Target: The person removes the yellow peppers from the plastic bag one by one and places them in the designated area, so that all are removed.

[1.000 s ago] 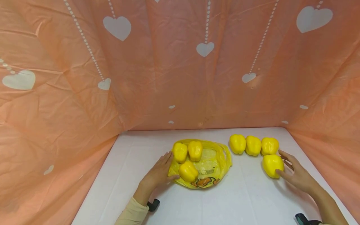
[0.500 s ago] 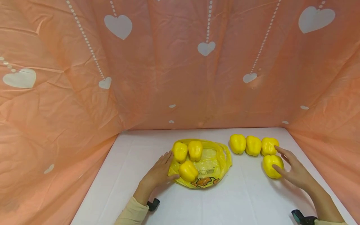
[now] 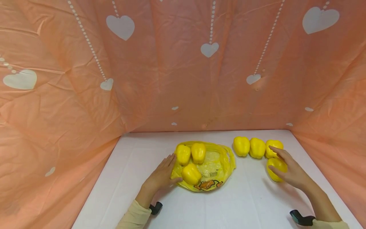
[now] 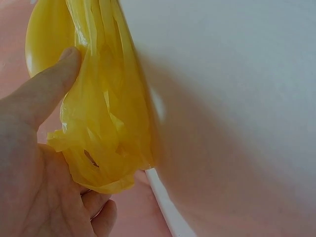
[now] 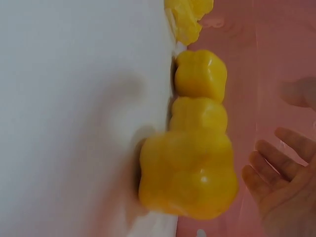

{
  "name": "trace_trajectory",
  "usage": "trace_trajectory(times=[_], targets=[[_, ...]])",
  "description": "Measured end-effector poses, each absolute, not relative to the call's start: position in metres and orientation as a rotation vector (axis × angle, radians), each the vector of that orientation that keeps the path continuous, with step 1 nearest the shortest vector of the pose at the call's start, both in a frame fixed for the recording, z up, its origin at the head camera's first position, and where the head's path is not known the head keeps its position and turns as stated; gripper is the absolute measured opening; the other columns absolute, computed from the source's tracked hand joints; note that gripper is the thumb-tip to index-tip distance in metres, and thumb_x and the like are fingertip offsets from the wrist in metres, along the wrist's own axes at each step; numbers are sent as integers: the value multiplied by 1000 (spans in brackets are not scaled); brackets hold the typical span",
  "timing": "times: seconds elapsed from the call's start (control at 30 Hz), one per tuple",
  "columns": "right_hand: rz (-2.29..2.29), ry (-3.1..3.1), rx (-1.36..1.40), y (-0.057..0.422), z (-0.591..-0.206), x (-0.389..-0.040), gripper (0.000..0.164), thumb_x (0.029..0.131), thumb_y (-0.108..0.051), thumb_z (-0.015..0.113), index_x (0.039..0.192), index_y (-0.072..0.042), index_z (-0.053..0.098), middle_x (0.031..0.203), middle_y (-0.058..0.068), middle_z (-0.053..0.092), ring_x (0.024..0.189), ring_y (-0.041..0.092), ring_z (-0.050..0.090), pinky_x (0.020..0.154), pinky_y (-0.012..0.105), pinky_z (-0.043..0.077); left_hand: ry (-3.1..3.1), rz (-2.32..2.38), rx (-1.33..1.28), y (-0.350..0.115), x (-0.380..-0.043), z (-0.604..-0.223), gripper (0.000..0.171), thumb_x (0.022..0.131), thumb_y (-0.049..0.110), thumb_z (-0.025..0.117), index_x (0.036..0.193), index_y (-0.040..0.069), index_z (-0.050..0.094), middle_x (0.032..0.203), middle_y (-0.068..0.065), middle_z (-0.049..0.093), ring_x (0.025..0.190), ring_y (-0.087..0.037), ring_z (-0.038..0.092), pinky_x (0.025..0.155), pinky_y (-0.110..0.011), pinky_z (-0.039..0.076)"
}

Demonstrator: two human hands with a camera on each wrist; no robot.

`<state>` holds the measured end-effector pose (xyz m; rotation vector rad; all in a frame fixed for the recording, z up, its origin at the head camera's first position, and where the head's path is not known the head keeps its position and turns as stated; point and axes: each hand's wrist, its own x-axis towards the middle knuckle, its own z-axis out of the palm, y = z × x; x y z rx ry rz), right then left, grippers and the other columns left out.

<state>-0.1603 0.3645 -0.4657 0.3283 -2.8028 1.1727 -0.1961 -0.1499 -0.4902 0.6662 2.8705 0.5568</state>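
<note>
A yellow plastic bag [image 3: 221,171] lies spread on the table, with three yellow bell peppers [image 3: 191,174] on its left part. My left hand [image 3: 160,175] rests against the bag's left edge, fingers extended. In the left wrist view the thumb touches the gathered plastic, and the other fingers are partly hidden behind it. On the right, my right hand [image 3: 293,173] hovers over the nearest loose bell pepper [image 3: 278,163], fingers spread and holding nothing. The right wrist view has this hand [image 5: 291,192] apart from the front bell pepper [image 5: 187,177].
Three more yellow bell peppers [image 3: 257,148] stand in a row behind the nearest one. White cloth covers the table [image 3: 228,206]. Orange curtains [image 3: 183,79] with white hearts enclose the back and sides.
My right hand has let go of the nearest bell pepper and moved left and up above it. The left hand, the bag and the peppers stay in place.
</note>
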Motion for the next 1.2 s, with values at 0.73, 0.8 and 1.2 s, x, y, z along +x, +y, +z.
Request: trace_trajectory(times=[0.73, 0.8, 1.2], targets=[[1117, -2740, 540, 320, -465, -172, 74, 97, -16, 80, 160, -3, 44, 159, 27, 46, 141, 55, 45, 108, 82, 39, 2862, 553, 652, -150, -200, -494, 103, 97, 48, 79, 166, -8, 27, 176, -23, 22, 164, -37, 21, 134, -52, 20], [1101, -2734, 562, 315, -465, -173, 74, 96, -15, 80, 160, -4, 44, 159, 27, 46, 141, 55, 45, 107, 84, 39, 2863, 554, 649, -150, -199, -494, 103, 97, 48, 79, 166, -8, 27, 176, -23, 22, 164, -37, 21, 134, -52, 20], [1098, -2775, 620, 290, -468, -178, 75, 98, -20, 80, 162, -8, 43, 163, 22, 45, 147, 51, 43, 114, 79, 38, 2866, 548, 659, -151, -200, -493, 102, 97, 47, 79, 166, -7, 26, 176, -22, 22, 164, -37, 22, 135, -51, 19]])
